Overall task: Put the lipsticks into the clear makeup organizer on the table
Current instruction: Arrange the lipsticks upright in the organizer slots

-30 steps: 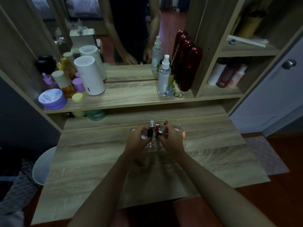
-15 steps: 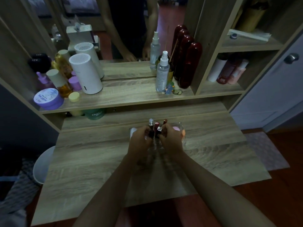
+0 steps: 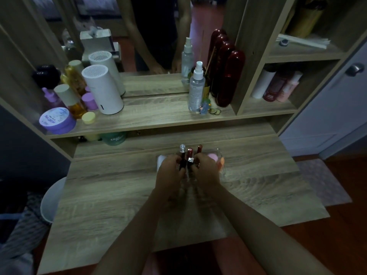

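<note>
We saw two bare hands meeting over a clear organizer (image 3: 222, 167) at the middle of a wooden table (image 3: 119, 195). The left hand (image 3: 168, 173) was closed around a dark lipstick (image 3: 182, 163) with a clear rounded cap, held upright between its fingertips. The right hand (image 3: 206, 173) pinched a red lipstick (image 3: 190, 158) with a silver band, just beside the first. Both tubes stood above the organizer's middle section; we could not tell whether they touched its floor. A third red tube (image 3: 199, 149) stood behind them. Pink sponges (image 3: 213, 157) sat in the right compartment.
</note>
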